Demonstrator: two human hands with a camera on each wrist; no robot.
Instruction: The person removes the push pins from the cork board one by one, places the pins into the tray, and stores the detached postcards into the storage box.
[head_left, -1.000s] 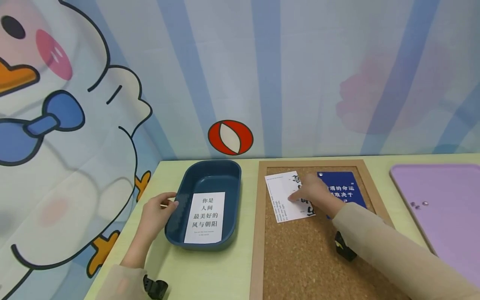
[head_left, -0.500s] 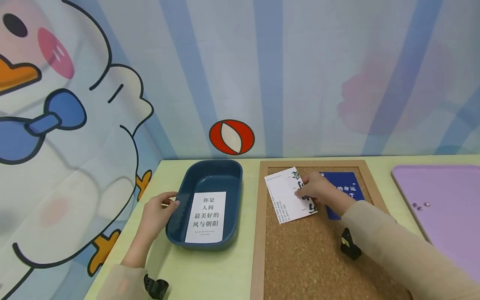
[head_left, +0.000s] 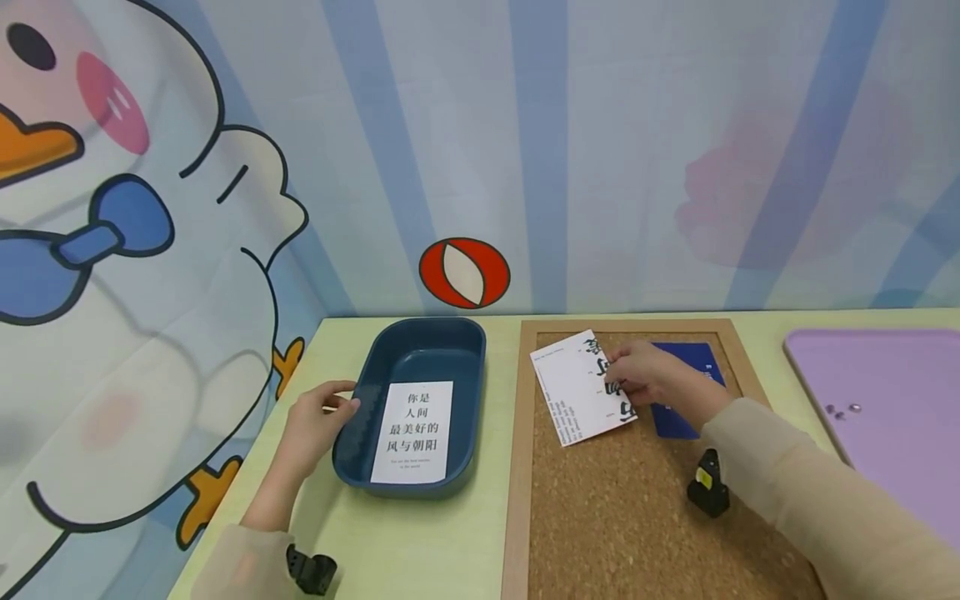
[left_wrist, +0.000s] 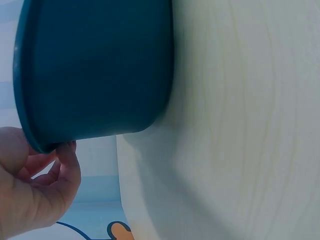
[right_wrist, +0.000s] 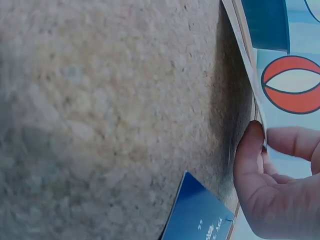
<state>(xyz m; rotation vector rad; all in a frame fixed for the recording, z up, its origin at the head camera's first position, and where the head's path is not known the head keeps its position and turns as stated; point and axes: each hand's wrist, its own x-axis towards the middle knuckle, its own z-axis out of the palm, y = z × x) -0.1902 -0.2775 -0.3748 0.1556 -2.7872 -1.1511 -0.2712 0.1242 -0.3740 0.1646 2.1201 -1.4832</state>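
Observation:
My left hand pinches the left rim of a dark blue plastic tub between thumb and fingers. In the left wrist view the fingertips curl under the rim of the tub. A white card with black print lies inside. Over the corkboard, my right hand pinches the right edge of another white card with black lettering. The right wrist view shows this card edge-on, raised off the cork with a shadow under it. A blue card on the board is partly hidden by the right hand.
A purple tray stands at the right, with several small pins near its left side. The pale table ends at a printed cloth backdrop. A wooden frame borders the corkboard.
My right hand has slid right across the white card to its right edge and now pinches it there. The card has turned slightly. My left hand stays on the tub's rim.

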